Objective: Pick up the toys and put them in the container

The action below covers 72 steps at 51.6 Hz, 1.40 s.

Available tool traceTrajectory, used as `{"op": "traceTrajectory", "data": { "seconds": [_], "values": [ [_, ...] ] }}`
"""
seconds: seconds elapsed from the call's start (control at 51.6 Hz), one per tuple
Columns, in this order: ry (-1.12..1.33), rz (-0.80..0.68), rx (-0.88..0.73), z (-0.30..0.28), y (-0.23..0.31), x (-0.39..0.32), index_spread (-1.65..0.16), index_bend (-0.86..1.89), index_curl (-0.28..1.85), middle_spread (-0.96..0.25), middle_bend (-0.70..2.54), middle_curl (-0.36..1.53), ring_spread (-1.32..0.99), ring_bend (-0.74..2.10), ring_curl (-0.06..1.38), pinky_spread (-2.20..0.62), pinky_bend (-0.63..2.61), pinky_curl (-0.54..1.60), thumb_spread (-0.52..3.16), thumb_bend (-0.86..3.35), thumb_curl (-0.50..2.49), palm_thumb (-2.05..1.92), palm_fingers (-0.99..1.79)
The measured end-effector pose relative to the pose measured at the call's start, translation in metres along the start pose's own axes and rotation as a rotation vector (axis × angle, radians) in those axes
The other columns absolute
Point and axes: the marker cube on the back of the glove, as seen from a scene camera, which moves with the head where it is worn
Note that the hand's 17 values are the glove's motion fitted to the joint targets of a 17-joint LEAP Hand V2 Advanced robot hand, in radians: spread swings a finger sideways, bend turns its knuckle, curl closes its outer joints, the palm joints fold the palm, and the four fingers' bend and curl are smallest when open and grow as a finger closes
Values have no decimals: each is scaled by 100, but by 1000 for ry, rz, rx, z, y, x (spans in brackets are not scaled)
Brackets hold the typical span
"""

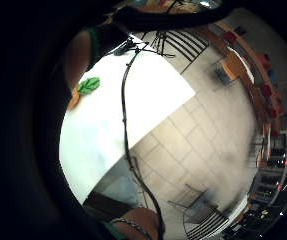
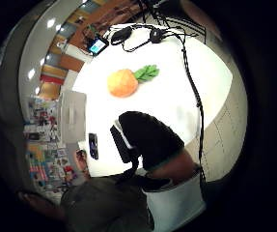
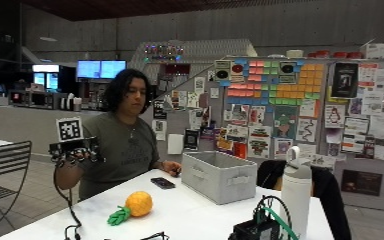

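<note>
1. The desk (image 3: 192, 210) carries 1 toy (image 3: 133, 206), an orange plush fruit with green leaves, lying near the front edge and well apart from the container (image 3: 217, 176).
2. The container, a grey bin, stands open-topped beside the person; nothing shows inside it.
3. The right hand (image 3: 74, 151) is raised off the desk to the side, holding nothing; whether its fingers are wide or curled I cannot tell.
4. Risk: the round toy could roll off the near edge if nudged in the reach.
5. A cable (image 3: 65, 205) hangs from the glove and could drag the toy.
6. A white bottle (image 3: 296, 192) and a phone (image 3: 163, 183) stand near the carry path.
</note>
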Motion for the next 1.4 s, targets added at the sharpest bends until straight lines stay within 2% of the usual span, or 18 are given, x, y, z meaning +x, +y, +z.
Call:
{"op": "traceTrajectory", "data": {
  "seconds": [0.136,0.213,0.349,0.426,0.523,0.62,0.737,0.853,0.911,0.969,1.008,1.085,1.105,1.144,1.202,1.24,1.337,1.395],
  "values": [
    [-16,53,66,4,-9,-2,-27,27,13,-7,15,6,-13,15,3,0,60,19,81,-3,5,-4,3],
    [-29,54,-69,1,6,-4,-31,29,16,-8,17,8,-16,17,4,0,62,21,95,-3,7,-4,-1],
    [-46,-13,-36,7,2,-7,-35,29,20,-9,17,12,-17,19,7,0,65,24,109,-4,10,-6,-3],
    [-78,23,66,18,-16,-24,-36,27,22,-9,18,14,-17,21,9,0,66,25,114,-4,12,-6,0],
    [-108,-30,110,40,-38,-54,-37,22,23,-8,19,17,-17,25,12,1,70,27,117,-5,13,-6,5],
    [-82,27,85,74,-60,-93,-38,18,23,-9,19,19,-17,31,14,1,74,28,118,-5,15,-6,15],
    [-18,-57,-19,124,-89,-122,-40,25,28,-8,16,20,-15,24,14,1,77,31,115,-5,17,-6,12],
    [-117,63,-161,167,-103,-149,-42,38,34,-7,15,21,-9,11,11,4,83,33,104,-6,20,-6,-2],
    [-132,102,-67,175,-108,-158,-43,42,35,-7,15,21,-7,12,10,6,86,34,100,-5,21,-5,-2],
    [-87,147,110,178,-113,-166,-43,50,37,-7,15,20,-6,27,12,6,83,32,110,3,24,8,17],
    [-37,139,152,179,-107,-172,-43,50,37,-9,15,20,-9,43,15,5,80,30,115,8,27,16,36],
    [44,37,238,177,-96,-177,-41,33,32,-14,30,24,-21,76,23,-6,74,27,122,14,30,28,70],
    [51,18,248,176,-93,-178,-40,25,30,-15,36,26,-24,85,27,-14,81,30,124,16,32,31,87],
    [39,40,269,174,-86,-180,-39,16,29,-18,42,28,-28,95,30,-23,87,31,120,20,36,41,104],
    [-26,86,278,166,-79,-184,-39,19,30,-23,51,33,-33,101,36,-29,92,34,111,22,41,49,117],
    [-83,58,268,156,-76,-186,-39,21,32,-25,60,37,-35,107,40,-32,94,37,106,22,44,53,123],
    [-318,-96,203,111,-46,-223,-40,27,37,-30,75,44,-38,115,46,-37,96,41,96,22,50,58,122],
    [-453,-253,253,75,-18,-269,-40,30,39,-32,82,48,-39,118,48,-39,97,42,91,21,53,60,120]
  ]
}}
